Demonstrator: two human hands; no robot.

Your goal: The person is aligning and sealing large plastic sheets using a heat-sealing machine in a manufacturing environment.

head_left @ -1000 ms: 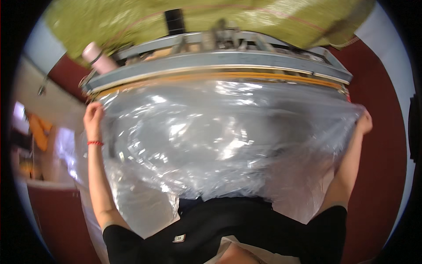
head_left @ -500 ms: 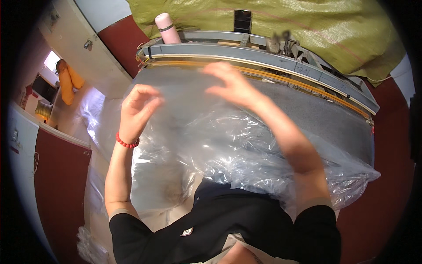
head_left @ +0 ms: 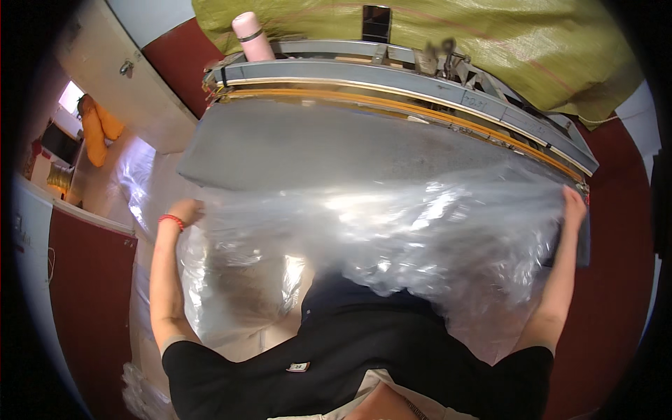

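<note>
A clear plastic sheet point(head_left: 392, 231) is stretched between my two hands, its far edge pulled nearly straight and the rest hanging in shiny folds toward my body. My left hand point(head_left: 185, 211), below a red bead bracelet, is closed on the sheet's left end. At the right end, my right hand point(head_left: 574, 206) pinches the other corner near the table's right side. Beyond the sheet lies the grey table surface point(head_left: 280, 147) of a long machine, partly covered by the plastic. Motion blurs the sheet and my left fingers.
A long metal bar point(head_left: 420, 85) with orange strips point(head_left: 336, 96) runs along the machine's back. A pink bottle point(head_left: 253, 36) and a dark phone-like slab point(head_left: 376, 24) stand behind it, before a yellow-green woven sheet point(head_left: 504, 49). A door point(head_left: 133, 91) stands at left; bunched plastic point(head_left: 143, 392) lies lower left.
Both hands have spread apart and come nearer, from raised over the table to the sheet's two ends. They now grip the plastic, whose far edge is drawn taut.
</note>
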